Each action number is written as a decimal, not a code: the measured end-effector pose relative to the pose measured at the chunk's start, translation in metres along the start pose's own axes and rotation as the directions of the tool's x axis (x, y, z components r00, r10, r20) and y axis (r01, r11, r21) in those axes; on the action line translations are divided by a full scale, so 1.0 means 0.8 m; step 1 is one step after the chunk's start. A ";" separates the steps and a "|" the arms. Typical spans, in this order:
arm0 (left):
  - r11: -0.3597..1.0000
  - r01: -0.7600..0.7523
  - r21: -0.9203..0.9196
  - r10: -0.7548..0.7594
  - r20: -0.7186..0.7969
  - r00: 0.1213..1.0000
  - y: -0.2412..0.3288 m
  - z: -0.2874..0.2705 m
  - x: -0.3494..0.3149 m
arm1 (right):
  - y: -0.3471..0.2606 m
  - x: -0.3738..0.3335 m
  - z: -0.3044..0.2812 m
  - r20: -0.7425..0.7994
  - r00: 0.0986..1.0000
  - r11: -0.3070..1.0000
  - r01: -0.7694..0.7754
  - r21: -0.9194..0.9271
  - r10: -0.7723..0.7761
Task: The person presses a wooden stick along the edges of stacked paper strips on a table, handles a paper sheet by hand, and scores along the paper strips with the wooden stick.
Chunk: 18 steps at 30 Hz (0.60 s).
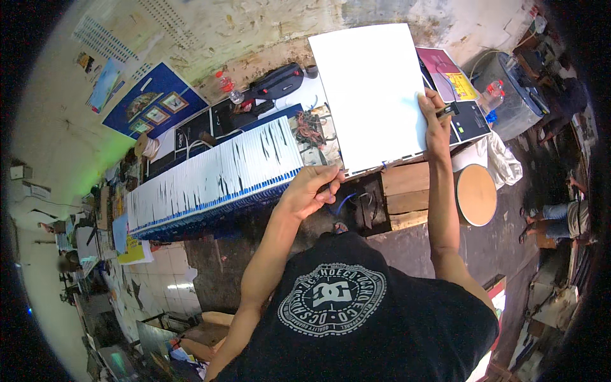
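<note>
so: both edges of one large, flat, white rectangular sheet (375, 95) under hand

white sheet lies slantwise ahead of the body, used as landmark below. single leaf or stack: cannot tell.

handling, my judgement: probably best done with light, even pressure on both sides, so the near left corner doesn't crease. square the near edge before pressing anything down. touch borders rather than the middle, since a blank face would show marks. mind anything hard in the fingers close to that right edge; it could nick it.

fingers, right bare hand (435, 122): at the sheet's right edge, thumb lying against the border, other fingers bent inward, seemingly closed around a small dark object (449, 111). its kind: too small to tell.

fingers, left bare hand (310, 191): just beside the sheet's near left corner. thumb and forefinger drawn close, the rest curled loosely toward the palm. whether they pinch the corner, some tiny thing or nothing, cannot tell.

about the sheet: just left, a tangle of reddish-brown cords (309, 129); farther left, a long, packed row of thin white leaves with blue lower edges (210, 180). beyond, to its left, a black fabric pouch with red trim (277, 81). to its right, a magenta-and-yellow printed sheet (445, 67). near right, lower down, a round, tan-topped stool (477, 195).
</note>
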State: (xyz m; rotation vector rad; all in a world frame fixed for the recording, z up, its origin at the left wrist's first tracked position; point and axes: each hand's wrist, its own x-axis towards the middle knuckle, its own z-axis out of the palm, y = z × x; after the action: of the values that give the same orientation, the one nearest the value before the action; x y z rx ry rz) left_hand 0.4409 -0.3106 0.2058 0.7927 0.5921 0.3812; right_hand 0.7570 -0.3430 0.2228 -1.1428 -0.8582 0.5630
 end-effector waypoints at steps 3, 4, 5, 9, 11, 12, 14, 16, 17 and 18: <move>1.000 -0.014 -0.011 0.014 0.001 1.000 0.000 -0.003 -0.005 | -0.003 0.002 0.006 0.029 1.000 1.000 0.005 0.014 -0.005; 1.000 -0.018 -0.013 0.018 -0.001 1.000 0.000 -0.004 -0.005 | -0.002 0.003 0.007 0.034 0.999 1.000 0.005 0.015 -0.006; 1.000 -0.020 -0.012 0.020 -0.006 1.000 0.000 -0.005 -0.006 | -0.001 0.005 0.006 0.043 0.999 1.000 0.011 0.005 -0.012; 0.999 -0.031 -0.016 0.031 -0.015 0.999 0.000 -0.005 -0.008 | 0.005 0.009 0.008 0.035 0.999 1.000 0.019 -0.007 -0.019; 0.999 -0.038 -0.029 0.038 -0.014 0.999 0.001 -0.004 -0.011 | 0.000 0.008 0.011 0.039 0.999 1.000 -0.006 0.006 0.006; 0.998 -0.044 -0.041 0.043 -0.011 0.999 0.001 -0.004 -0.013 | -0.001 0.007 0.013 0.039 0.999 0.999 -0.031 0.019 0.030; 0.998 -0.051 -0.043 0.050 -0.003 0.999 0.001 -0.005 -0.013 | 0.001 0.009 0.010 0.060 0.998 1.000 -0.016 0.019 0.015; 0.997 -0.057 -0.044 0.057 0.005 0.998 0.000 -0.004 -0.013 | 0.005 0.010 0.008 0.080 0.997 1.000 -0.003 0.019 0.001; 0.997 -0.064 -0.040 0.064 -0.001 0.998 0.001 -0.003 -0.014 | 0.007 0.010 0.008 0.078 0.997 0.999 -0.018 0.029 0.015; 0.997 -0.070 -0.036 0.070 -0.006 0.998 0.001 -0.002 -0.014 | 0.008 0.010 0.007 0.076 0.997 0.999 -0.033 0.039 0.030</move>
State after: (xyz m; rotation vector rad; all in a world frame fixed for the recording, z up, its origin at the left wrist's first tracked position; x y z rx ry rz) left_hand 0.4310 -0.3149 0.2091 0.7798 0.5613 0.4571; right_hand 0.7569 -0.3315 0.2200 -1.1057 -0.8914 0.6497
